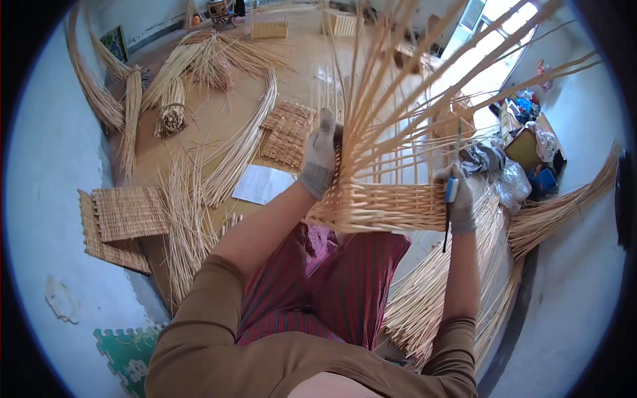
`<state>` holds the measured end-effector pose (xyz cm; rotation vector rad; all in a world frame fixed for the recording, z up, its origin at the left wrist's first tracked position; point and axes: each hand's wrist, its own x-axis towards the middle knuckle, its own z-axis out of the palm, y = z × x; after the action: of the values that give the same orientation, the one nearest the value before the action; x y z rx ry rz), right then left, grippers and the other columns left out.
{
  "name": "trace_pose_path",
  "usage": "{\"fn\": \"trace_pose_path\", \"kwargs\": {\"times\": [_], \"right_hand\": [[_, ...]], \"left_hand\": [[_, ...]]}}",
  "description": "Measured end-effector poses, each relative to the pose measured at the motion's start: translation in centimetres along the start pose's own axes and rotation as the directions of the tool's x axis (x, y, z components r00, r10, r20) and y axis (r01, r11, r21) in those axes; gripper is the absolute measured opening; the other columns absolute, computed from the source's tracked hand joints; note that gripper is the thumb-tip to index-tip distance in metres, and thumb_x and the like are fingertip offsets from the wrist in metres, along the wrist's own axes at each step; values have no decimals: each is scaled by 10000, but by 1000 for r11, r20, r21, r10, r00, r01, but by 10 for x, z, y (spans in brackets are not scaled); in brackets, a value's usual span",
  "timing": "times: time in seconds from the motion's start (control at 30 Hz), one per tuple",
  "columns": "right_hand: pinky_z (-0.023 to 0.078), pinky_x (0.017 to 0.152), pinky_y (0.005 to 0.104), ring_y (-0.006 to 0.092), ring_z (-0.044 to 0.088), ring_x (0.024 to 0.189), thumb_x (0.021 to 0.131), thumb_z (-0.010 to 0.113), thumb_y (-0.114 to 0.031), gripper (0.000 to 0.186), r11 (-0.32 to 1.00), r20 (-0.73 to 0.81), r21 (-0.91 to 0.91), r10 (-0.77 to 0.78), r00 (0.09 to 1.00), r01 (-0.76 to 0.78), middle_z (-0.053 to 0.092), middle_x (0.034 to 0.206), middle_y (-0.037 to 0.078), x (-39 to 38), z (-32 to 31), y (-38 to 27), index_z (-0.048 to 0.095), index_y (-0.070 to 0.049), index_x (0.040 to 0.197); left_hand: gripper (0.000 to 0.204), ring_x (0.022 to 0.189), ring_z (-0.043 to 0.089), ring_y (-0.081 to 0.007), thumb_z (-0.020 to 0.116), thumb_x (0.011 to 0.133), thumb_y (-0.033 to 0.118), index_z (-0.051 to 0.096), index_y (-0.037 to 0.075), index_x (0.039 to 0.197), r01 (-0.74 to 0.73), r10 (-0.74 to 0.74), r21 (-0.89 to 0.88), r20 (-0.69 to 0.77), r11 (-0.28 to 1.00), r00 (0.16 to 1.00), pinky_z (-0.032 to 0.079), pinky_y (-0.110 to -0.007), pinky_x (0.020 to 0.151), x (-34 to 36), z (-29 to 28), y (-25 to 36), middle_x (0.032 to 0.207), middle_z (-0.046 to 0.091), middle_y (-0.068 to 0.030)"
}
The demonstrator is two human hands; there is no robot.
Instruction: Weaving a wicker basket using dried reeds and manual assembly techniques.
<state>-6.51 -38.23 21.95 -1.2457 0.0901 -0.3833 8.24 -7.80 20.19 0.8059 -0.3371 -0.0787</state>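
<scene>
A partly woven wicker basket (391, 205) with long upright and fanned stakes is held above my lap. My left hand (320, 152), in a pale glove, grips its left side, thumb up and fingers partly hidden behind the weave. My right hand (458, 202), also gloved, is closed at the right corner around a thin tool with a blue part (452, 189) and a dark rod pointing downward; whether it grips the basket too I cannot tell.
Bundles of pale rods (444, 285) lie around me. Woven mats (129, 212) and a white sheet (262, 182) are on the floor at left and front. Bags and cloth (514, 182) are piled by the right wall; small boxes (269, 30) stand at the back.
</scene>
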Motion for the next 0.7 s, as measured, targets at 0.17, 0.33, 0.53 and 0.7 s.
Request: {"fn": "trace_pose_path", "kwargs": {"times": [0.17, 0.33, 0.53, 0.7], "right_hand": [[510, 863, 325, 169, 616, 793, 1037, 507, -358, 354, 989, -195, -144, -67, 978, 39, 636, 800, 61, 0, -23, 34, 621, -73, 859], [505, 898, 347, 219, 671, 906, 1026, 544, -348, 348, 997, -321, 51, 63, 945, -49, 697, 884, 85, -9, -82, 100, 678, -59, 887], [454, 1060, 420, 297, 651, 1091, 1073, 452, -406, 455, 988, -227, 128, 110, 968, -82, 708, 1053, 184, -39, -130, 162, 673, -48, 901], [446, 1071, 427, 297, 626, 1131, 1076, 434, -411, 460, 952, -90, 302, 85, 992, -54, 691, 1119, 196, -30, -121, 177, 684, -47, 948]], "left_hand": [[375, 904, 599, -172, 482, 1068, 354, 656, 21, 1079, 9, -58, 207, 228, 978, 972, 518, -331, 798, 66, -53, -101, 1000, 676, -97], [417, 776, 654, -191, 664, 971, 428, 667, 13, 1007, 635, -639, 90, 196, 767, 744, 574, -325, 714, 50, -43, -132, 847, 674, -96], [376, 516, 551, -185, 795, 878, 386, 604, 89, 748, 810, -809, -29, 37, 586, 587, 500, -314, 462, 47, -64, -190, 632, 572, -44], [411, 988, 684, -219, 620, 1001, 327, 585, 2, 1251, 768, -646, -275, 420, 578, 637, 614, -364, 842, 62, -153, -224, 1132, 676, -128]]}}
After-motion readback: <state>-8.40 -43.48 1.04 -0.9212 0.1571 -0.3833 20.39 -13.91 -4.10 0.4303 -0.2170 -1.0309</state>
